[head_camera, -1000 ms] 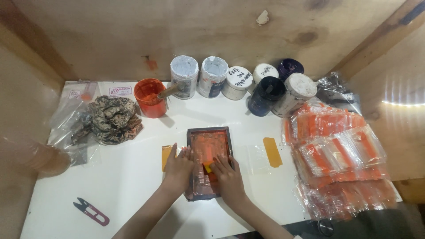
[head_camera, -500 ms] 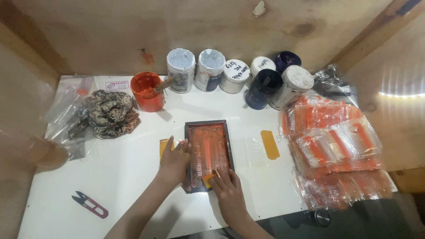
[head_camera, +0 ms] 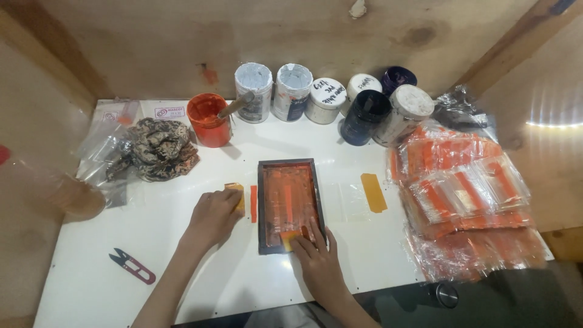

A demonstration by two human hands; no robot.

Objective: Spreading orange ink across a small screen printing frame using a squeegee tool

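My left hand [head_camera: 214, 214] had slid off the dark printing frame [head_camera: 289, 204], fingers curled loosely on the desk [head_camera: 182, 273]. My right hand [head_camera: 316, 258] clamped a small orange squeegee [head_camera: 290, 238]; paint jars [head_camera: 291, 91] lined the wooden wall, snips [head_camera: 132, 266] lay aside.

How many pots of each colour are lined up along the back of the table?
Orange pot: 1
White or grey pots: 5
Dark blue pots: 2
Total: 8
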